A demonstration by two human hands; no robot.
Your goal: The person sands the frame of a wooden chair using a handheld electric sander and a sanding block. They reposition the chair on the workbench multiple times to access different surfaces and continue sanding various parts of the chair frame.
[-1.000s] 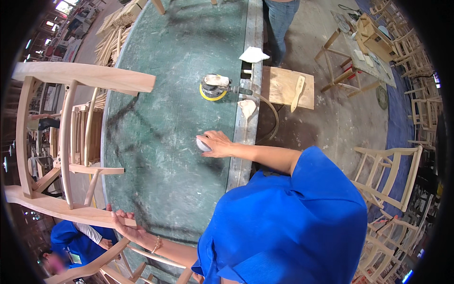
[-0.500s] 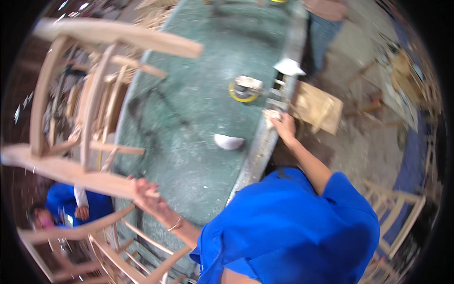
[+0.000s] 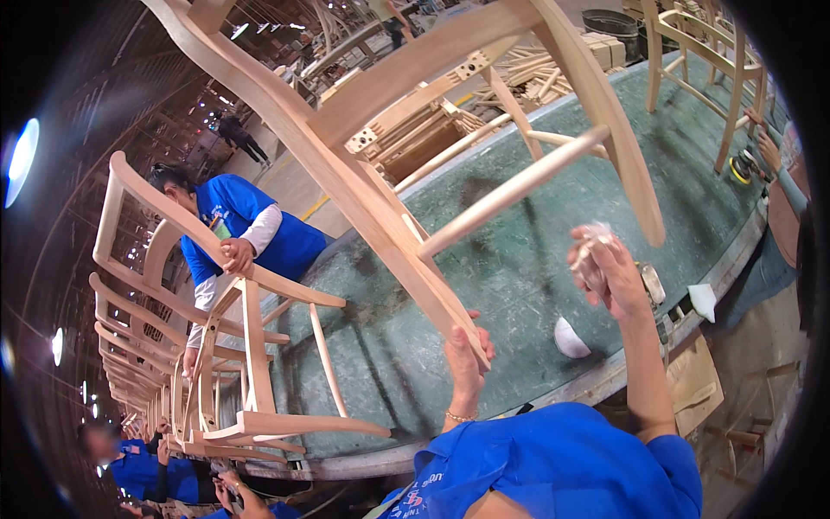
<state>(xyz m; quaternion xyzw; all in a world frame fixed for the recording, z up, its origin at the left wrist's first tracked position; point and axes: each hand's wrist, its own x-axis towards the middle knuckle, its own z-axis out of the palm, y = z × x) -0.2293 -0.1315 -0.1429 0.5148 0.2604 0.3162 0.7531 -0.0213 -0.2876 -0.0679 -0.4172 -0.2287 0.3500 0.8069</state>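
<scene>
A bare wooden chair frame rises tilted across the middle of the view, over the green worktable. My left hand is wrapped round the lower end of its long, curved leg. Above the tabletop, my right hand grips a crumpled, pale wad; its material is unclear. That hand is apart from the chair, close to the end of another leg. Below it on the table lies a white cup-shaped piece. Partly behind my right forearm is a sander.
At left, a co-worker in blue holds another chair frame, with a row of chairs beyond. Wooden parts are piled behind the table. Another chair and a person's hand with a sander are at far right.
My right hand has lifted from the table's edge with the pale wad and come over the tabletop. The view has swung left; my left hand still holds the chair frame.
</scene>
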